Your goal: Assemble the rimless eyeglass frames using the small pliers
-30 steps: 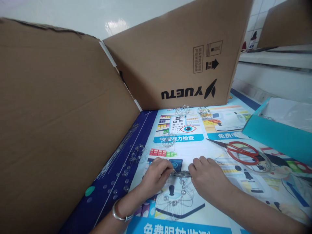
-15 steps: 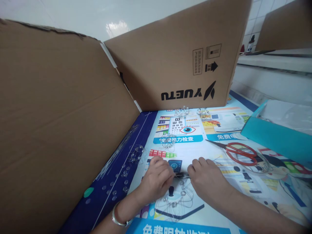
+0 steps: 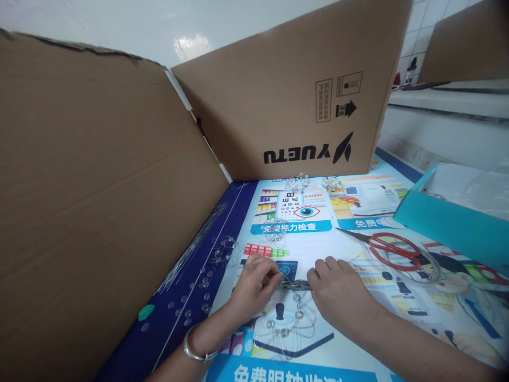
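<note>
**Left hand (image 3: 256, 284) seemingly pinching fine wire (image 3: 282, 278), right hand (image 3: 342, 292) gripping pliers (image 3: 296, 285)**

In the head view, the left thumb and forefinger are meeting at the pliers' tip; the strand there is too thin to follow. The right fingers are curling around the handles, hiding them. A beaded wire piece (image 3: 284, 332) is lying just on the near side of the pliers, between the forearms.

A slip of the jaws, I judge, could be nicking the wire or catching the left fingertips; too hard a twist could be bending the loops, and a brushing forearm could be dragging the piece.

Loose beads (image 3: 205, 307) and a left cardboard panel (image 3: 99, 212) are bounding the left side; a far cardboard panel (image 3: 294, 106) is standing across the far edge. Scissors (image 3: 374, 242) are lying far-right of the right hand, pointing left and narrowing its sweep, with a teal box (image 3: 449, 223) beyond.
</note>
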A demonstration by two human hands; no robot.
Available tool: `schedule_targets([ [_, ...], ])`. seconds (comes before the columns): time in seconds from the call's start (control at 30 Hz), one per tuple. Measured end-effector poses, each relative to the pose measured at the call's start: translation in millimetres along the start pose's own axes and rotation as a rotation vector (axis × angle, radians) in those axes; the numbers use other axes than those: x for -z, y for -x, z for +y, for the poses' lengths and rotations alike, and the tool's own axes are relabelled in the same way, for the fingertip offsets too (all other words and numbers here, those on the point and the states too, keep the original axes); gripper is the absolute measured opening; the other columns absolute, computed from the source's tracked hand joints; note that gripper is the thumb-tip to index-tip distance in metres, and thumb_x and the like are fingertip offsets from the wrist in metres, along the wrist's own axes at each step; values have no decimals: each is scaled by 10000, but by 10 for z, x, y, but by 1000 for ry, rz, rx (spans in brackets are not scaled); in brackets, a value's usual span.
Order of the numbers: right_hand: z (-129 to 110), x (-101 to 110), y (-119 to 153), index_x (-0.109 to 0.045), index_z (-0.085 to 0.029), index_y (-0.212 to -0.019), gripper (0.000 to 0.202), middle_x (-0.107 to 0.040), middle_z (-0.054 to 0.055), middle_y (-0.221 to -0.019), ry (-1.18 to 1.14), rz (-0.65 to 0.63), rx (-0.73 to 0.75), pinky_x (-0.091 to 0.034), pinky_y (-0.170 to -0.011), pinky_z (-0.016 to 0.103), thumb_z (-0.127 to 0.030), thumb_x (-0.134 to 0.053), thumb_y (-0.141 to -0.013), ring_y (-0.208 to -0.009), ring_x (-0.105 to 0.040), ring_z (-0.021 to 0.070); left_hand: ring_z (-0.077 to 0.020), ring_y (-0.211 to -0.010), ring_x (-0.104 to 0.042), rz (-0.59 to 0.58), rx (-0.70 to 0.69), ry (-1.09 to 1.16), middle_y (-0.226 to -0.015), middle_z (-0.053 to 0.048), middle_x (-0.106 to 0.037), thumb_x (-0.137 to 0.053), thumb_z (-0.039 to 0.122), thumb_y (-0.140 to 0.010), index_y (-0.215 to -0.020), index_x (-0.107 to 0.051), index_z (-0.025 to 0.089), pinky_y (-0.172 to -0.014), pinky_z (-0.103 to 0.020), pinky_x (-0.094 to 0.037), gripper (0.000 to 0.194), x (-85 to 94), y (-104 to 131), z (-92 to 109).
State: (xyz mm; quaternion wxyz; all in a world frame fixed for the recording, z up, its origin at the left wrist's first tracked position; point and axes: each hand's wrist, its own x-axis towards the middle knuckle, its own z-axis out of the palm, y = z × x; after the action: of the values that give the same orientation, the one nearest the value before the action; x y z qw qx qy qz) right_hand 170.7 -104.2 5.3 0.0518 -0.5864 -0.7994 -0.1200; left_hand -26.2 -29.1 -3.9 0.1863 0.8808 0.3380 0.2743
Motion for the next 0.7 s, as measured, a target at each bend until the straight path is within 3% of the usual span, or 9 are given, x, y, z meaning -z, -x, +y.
schedule_targets([
  [0.3,8,-16,-1,-558,-179,-809,73,-534,60,-778,-28,-36,-2,-220,-585,333,-185,-486,-798,-737,-455,210,-139,-678,-492,-70,247,59,-648,14,-527,-489,223,-827,-734,-487,182,-597,-234,-374,102,-39,11,-20],
  [0.7,-2,33,-53,-566,-172,-818,80,-540,71,-790,-48,-84,3,-238,-595,336,-193,-494,-789,-755,-463,216,-125,-637,-495,-72,259,84,-641,17,-528,-478,248,-833,-748,-480,180,-562,-212,-371,109,-49,10,-24],
])
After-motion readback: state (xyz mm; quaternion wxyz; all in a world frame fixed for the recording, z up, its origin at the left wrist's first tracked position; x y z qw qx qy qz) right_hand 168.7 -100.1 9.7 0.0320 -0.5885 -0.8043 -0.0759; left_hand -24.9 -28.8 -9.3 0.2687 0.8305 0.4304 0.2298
